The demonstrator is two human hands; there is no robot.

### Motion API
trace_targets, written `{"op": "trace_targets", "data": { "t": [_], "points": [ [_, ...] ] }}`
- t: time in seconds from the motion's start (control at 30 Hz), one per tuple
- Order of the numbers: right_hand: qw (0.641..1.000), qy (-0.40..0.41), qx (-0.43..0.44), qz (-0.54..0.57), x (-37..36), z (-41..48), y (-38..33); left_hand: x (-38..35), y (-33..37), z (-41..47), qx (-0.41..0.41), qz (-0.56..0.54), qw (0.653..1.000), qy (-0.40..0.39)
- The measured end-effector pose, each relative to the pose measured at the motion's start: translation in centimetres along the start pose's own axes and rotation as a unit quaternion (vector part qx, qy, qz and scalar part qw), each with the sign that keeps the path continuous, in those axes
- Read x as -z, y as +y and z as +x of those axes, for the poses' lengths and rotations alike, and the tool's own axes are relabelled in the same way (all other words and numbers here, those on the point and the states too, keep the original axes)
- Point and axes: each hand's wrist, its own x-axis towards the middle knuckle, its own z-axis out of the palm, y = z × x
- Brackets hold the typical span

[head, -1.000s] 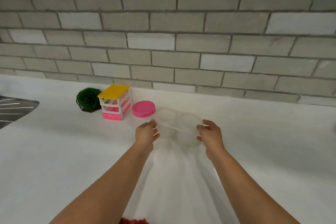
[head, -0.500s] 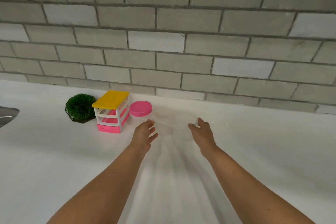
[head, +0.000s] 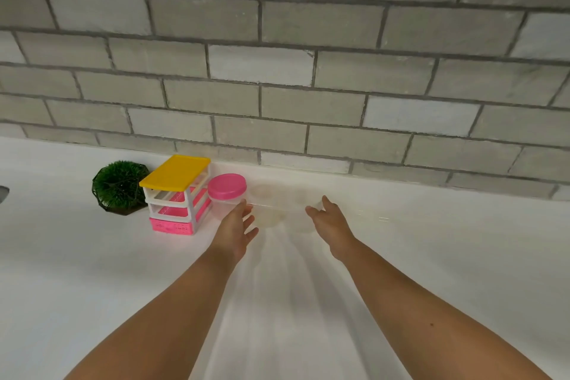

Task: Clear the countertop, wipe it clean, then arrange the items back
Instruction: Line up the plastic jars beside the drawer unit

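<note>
Ok, this looks like the put-back phase. Items are lined up on the white countertop [head: 431,256] at the foot of the brick wall [head: 277,71]: green plant [head: 118,185], drawer unit [head: 175,194] with the yellow top, pink-lidded jar [head: 226,191].

The clear tray [head: 277,210] sits just right of the jar, near the wall, between my hands.

- Left hand [head: 236,230]: fingers straight and relaxed, tips at the tray's left end, close to the jar.
- Right hand [head: 331,222]: fingers loosely spread, thumb up, at the tray's right end.
- Neither hand curls round anything.

The tray is transparent and washes out against the white. I can't say for sure whether my fingertips touch it or sit just off it. The faint round outlines inside are probably two cups or wells.

How to do this step well:
- Nudge with flat fingertips from both ends at once so the tray slides square to the wall and doesn't yaw.
- Keep the left push light. The jar is right beside that end and looks light enough to get shoved into the drawer unit.
- Leave a small gap to the jar and match the row's line.
- Lift both hands straight off, without dragging, so the light plastic doesn't skate.
</note>
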Motion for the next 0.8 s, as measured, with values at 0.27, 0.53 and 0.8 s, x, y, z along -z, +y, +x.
{"op": "trace_targets", "data": {
  "t": [0.27,0.53,0.8],
  "points": [
    [0.999,-0.032,0.001,-0.019,0.1,0.1,0.4,-0.7,0.3,-0.2,-0.013,0.004,1.000,-0.010],
    [1.000,-0.005,0.002,-0.023,1.0,-0.7,0.2,-0.7,-0.2,-1.1,-0.002,0.023,1.000,-0.009],
    [0.999,0.033,-0.005,-0.018,3.4,-3.6,0.3,-3.1,-1.1,-4.2,0.039,0.014,0.999,-0.034]
  ]
}}
